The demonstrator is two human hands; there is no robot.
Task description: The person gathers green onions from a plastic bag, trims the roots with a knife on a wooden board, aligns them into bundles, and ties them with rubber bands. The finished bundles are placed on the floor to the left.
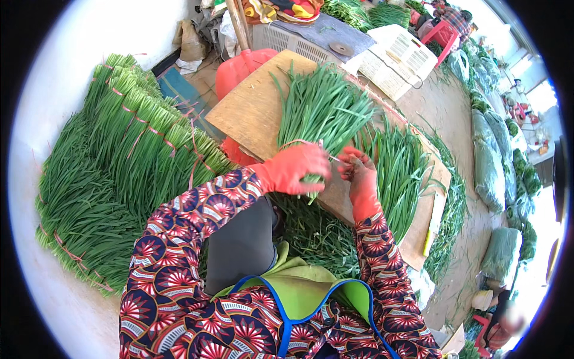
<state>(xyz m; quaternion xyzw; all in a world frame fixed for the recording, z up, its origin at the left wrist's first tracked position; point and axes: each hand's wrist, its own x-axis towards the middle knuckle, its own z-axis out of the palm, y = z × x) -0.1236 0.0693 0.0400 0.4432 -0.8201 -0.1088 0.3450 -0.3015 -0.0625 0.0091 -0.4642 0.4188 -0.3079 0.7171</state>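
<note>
My left hand (296, 168), in a red rubber glove, is closed around the stem end of a bunch of garlic chives (323, 107). The bunch's green leaves fan away from me over a wooden board (255, 107). A thin pink tie (293, 142) lies around the stems. Just to the right, my gloved right hand (358, 172) pinches a pale end of the tie between thumb and fingers. Beside that hand, loose garlic chives (397, 175) lie on the board. A knife with a yellow handle (430, 233) rests at the board's right end.
Many tied bunches of chives (148, 130) are stacked on my left against a white wall. Leaf scraps (320, 229) lie below the board. A red plastic stool (441, 38), a white crate (394, 58) and filled plastic bags (489, 157) stand beyond; other people sit farther off.
</note>
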